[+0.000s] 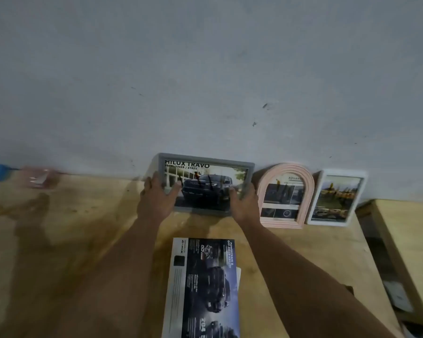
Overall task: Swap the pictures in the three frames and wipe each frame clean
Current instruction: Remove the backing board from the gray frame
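Three frames stand on the desk [71, 228] against the wall: a grey frame [205, 164], a pink arched frame [285, 193] and a white frame [337, 197]. One brochure [203, 286] lies nearer. The left hand [156, 198] and right hand [242, 203] each hold a grip on the grey frame's side edges, thumbs across the glass.

Light: dim, flat, grey cast lying over the wall [205, 69] | Shadows: soft arm shadows falling leftward across the table [59, 240] | Blur: small pink object [38, 178] at far left smearing, overall detail looking soft | Glare: glass of the grey frame [205, 186] reflecting faintly | Distortion: wide-angle view bending the table edge at the sides
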